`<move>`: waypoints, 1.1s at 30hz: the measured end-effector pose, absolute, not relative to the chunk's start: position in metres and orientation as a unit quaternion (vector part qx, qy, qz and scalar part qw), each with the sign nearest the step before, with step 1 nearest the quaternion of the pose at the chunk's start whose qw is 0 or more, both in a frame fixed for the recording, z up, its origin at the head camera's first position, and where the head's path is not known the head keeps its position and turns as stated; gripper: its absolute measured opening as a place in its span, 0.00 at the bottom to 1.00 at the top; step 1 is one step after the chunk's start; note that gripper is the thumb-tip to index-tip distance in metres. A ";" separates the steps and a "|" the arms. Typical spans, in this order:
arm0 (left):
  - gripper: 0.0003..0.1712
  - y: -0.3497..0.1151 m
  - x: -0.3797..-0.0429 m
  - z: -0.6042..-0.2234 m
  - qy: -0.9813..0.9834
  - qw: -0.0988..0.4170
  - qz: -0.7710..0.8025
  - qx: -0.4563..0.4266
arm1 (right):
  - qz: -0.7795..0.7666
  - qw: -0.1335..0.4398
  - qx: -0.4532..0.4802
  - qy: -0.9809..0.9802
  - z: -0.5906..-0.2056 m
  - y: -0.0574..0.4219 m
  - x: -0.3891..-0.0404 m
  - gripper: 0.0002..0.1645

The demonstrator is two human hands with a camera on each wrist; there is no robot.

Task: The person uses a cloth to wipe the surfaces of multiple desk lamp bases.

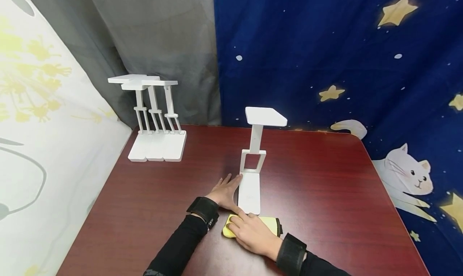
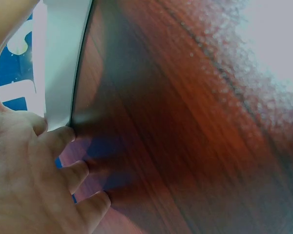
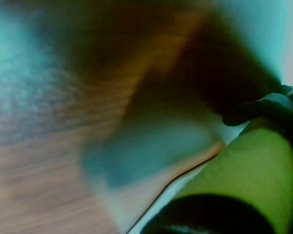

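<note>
A white folding desk lamp (image 1: pixel 249 192) stands upright at mid-table, its hinged frame and arm raised under a flat head. My left hand (image 1: pixel 225 193) lies along the base's left side with spread fingers. Its index finger touches the base edge, and the thumb reaches toward the front corner. In the left wrist view, the left hand (image 2: pixel 29 161) has its fingertips down beside the white base (image 2: pixel 63 63). Just in front of the lamp, my right hand (image 1: pixel 253 232) holds a folded yellow cloth (image 1: pixel 269 223) with dark trim, fingers bent over it. The right wrist view is blurred; yellow-green cloth (image 3: pixel 249 165) shows there.
Several similar white lamps (image 1: pixel 157 145) stand side by side at the table's back left corner. The reddish-brown wooden table (image 1: pixel 318 187) meets a grey curtain (image 1: pixel 173 34) and a blue star-patterned curtain (image 1: pixel 289 46) at the back. A white patterned cloth (image 1: pixel 43 107) hangs on the left.
</note>
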State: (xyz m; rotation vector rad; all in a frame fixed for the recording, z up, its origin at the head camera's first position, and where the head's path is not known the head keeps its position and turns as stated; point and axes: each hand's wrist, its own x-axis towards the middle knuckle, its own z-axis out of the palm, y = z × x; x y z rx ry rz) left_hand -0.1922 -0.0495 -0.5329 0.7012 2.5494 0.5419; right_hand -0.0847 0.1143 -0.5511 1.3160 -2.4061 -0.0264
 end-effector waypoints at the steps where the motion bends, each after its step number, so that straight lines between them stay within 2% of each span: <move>1: 0.71 -0.049 -0.192 -0.533 0.921 0.220 0.196 0.254 | -0.011 0.201 0.469 -0.860 -0.551 0.113 -0.085 0.18; 8: 0.67 -0.049 -0.194 -0.533 0.921 0.223 0.200 0.249 | -0.025 0.215 0.445 -0.869 -0.553 0.111 -0.089 0.17; 33: 0.70 -0.047 -0.194 -0.534 0.922 0.232 0.206 0.233 | -0.006 0.227 0.441 -0.868 -0.558 0.132 -0.087 0.19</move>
